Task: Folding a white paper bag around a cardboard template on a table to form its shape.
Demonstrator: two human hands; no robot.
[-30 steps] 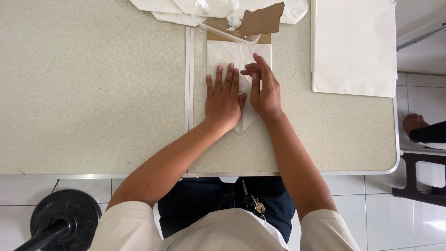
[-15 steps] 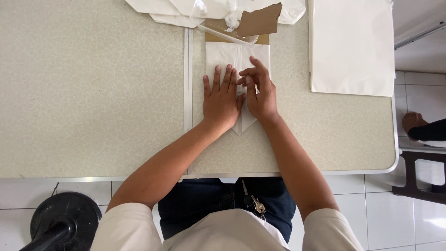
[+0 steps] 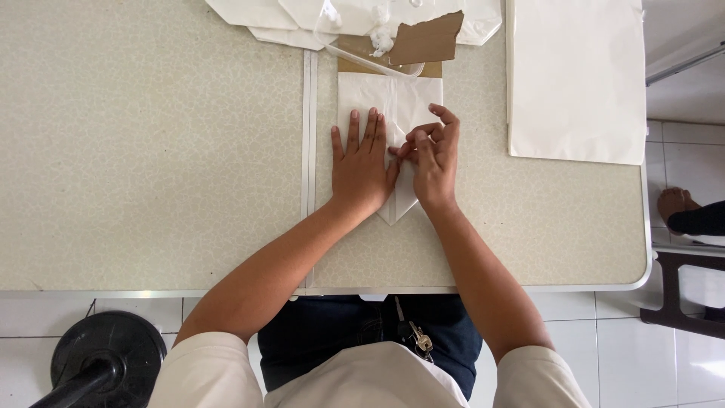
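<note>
Left hand point(image 3: 362, 170) laid flat, fingers released and spread, palm down on the folded paper point(image 3: 393, 94). Right hand point(image 3: 434, 155) just beside it, touching at the thumb side, fingers curled in over the paper's middle crease; probably nipping a flap there, but impossible to tell for sure with the fingertips bunched together. Paper lying on the table point(image 3: 151, 151) right of the metal seam point(image 3: 308, 136), its pointed end toward the body and poking out below the two wrists, its square end toward a brown strip point(image 3: 355, 66) and a torn cardboard piece point(image 3: 427, 38).

Likely trouble, judged from this:
- Crease running crooked if the flat palm slides, since only that palm pins the paper.
- Thin paper tearing or wrinkling at the middle under a hard pinch.
- Point end springing open once the pressure comes off, being unweighted.
- Far edge catching on the cardboard and the clear plastic scrap point(image 3: 370, 57) if pushed forward.
- Big white sheet point(image 3: 578, 75) near the right elbow's path, easily dragged off the table edge.
</note>
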